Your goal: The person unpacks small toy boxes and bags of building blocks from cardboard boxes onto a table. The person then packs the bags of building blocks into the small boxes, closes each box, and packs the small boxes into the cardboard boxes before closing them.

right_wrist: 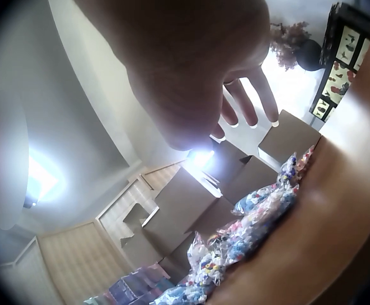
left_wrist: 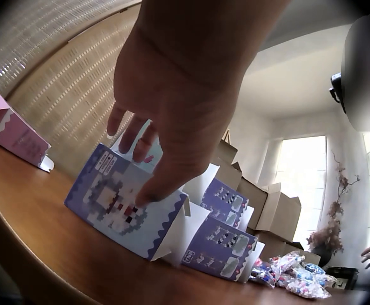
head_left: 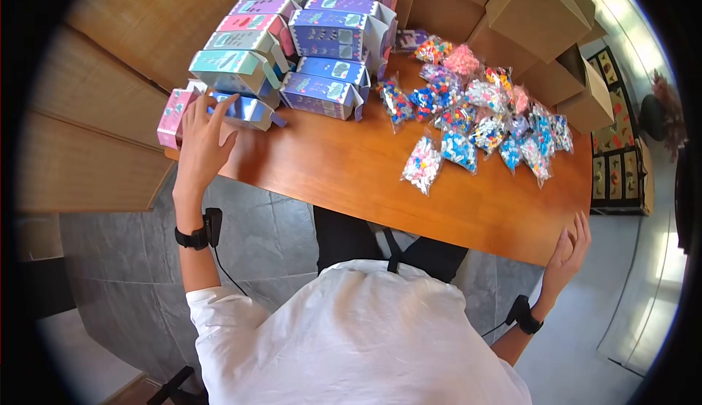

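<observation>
My left hand (head_left: 202, 142) is at the front left of the table, right at a blue box (head_left: 248, 111) at the near end of the box rows. Its fingers are spread apart. In the left wrist view the thumb (left_wrist: 163, 184) overlaps the box's printed face (left_wrist: 118, 206), and the other fingers reach over toward its far side. A pink box (head_left: 174, 118) stands just left of this hand. My right hand (head_left: 567, 254) is beside the table's right edge, fingers extended and holding nothing. Bags of small colourful pieces (head_left: 461, 149) lie on the tabletop, nearer the middle.
Two rows of upright printed boxes (head_left: 329, 36), several with flaps standing out, fill the table's back left. Brown cardboard cartons (head_left: 541, 14) stand behind the bags. A woven panel (head_left: 95, 112) borders the left side. The wooden table (head_left: 322, 160) has a curved front edge.
</observation>
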The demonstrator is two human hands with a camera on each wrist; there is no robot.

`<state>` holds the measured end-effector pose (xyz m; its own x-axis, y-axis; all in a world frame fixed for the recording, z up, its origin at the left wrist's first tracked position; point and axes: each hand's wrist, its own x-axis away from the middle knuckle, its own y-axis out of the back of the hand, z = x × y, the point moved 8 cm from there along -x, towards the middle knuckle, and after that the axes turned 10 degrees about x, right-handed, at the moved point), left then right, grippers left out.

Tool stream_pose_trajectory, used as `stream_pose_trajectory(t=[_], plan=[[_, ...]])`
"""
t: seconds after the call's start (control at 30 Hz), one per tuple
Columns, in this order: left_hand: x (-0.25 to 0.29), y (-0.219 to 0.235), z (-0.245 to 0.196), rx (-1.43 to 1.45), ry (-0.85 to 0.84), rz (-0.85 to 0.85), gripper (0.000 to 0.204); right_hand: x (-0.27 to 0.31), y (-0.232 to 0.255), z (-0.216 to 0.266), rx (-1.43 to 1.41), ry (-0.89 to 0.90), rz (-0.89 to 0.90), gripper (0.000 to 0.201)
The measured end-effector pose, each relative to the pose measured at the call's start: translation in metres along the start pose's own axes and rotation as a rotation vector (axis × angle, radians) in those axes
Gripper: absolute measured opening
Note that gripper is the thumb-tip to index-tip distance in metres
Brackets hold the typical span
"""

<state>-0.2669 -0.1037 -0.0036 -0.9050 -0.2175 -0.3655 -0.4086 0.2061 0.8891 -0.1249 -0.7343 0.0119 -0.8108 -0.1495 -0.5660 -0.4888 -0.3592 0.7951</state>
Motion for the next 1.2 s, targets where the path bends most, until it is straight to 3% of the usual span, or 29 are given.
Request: stream_pose_trajectory(t=[0.1,0.23,0.3,0.43,0.5,0.63,0.7,0.73,0.8,0.83,0.9,0.97,1.03,1.07,1.13,1.17,1.2], plan=[[0.001,0.002,-0.007,-0.056,0.012,0.017,0.058,-0.01,-0.005,0.02,-0.004,-0.002,0.028,0.035],[0.011,0.002,-0.017,-0.109,-0.031,0.068,0.058,-0.022,-0.011,0.061,0.052,0.163,0.072,0.035],[0.016,0.005,-0.038,-0.082,-0.056,0.071,0.055,-0.024,-0.023,0.063,0.016,0.134,0.094,0.034],[0.027,0.002,-0.093,0.589,-0.019,0.043,0.046,-0.032,-0.052,0.065,-0.005,0.145,0.113,0.038],[0.041,-0.02,-0.121,0.816,0.019,0.008,0.046,-0.04,-0.067,0.058,0.024,0.133,0.108,0.044],[0.046,-0.07,-0.189,1.132,-0.104,-0.039,0.047,-0.05,-0.098,0.039,0.109,0.174,0.162,0.056],[0.034,-0.079,-0.233,1.012,-0.404,0.024,0.037,-0.052,-0.119,0.025,0.157,0.177,0.181,0.057],[0.028,-0.083,-0.244,1.014,-0.404,0.026,0.037,-0.055,-0.126,0.02,0.202,0.184,0.2,0.059],[0.025,-0.092,-0.279,0.766,-0.56,0.134,0.027,-0.061,-0.132,0.018,0.239,0.191,0.209,0.057],[0.02,-0.095,-0.284,0.767,-0.561,0.138,0.027,-0.064,-0.134,0.016,0.275,0.197,0.218,0.055],[0.02,-0.121,-0.298,0.644,-0.547,0.393,0.02,-0.067,-0.131,0.008,0.249,0.162,0.234,0.051],[0.013,-0.119,-0.303,0.671,-0.551,0.418,0.019,-0.059,-0.131,-0.005,0.223,0.13,0.259,0.047],[0.005,-0.121,-0.303,0.687,-0.464,0.441,0.031,-0.044,-0.137,-0.048,-0.548,-0.284,0.26,0.036],[0.002,-0.121,-0.303,0.712,-0.473,0.425,0.035,-0.044,-0.129,-0.039,-0.548,-0.284,0.276,0.036],[0.0,-0.126,-0.298,0.772,-0.416,0.416,0.04,-0.04,-0.089,-0.026,-0.977,-0.408,0.121,0.035],[0.0,-0.128,-0.295,0.827,-0.375,0.404,0.044,-0.036,-0.074,-0.01,-0.98,-0.412,0.139,0.035],[-0.001,-0.128,-0.295,0.833,-0.39,0.406,0.053,-0.034,-0.055,0.02,-1.185,-0.298,0.143,0.041]])
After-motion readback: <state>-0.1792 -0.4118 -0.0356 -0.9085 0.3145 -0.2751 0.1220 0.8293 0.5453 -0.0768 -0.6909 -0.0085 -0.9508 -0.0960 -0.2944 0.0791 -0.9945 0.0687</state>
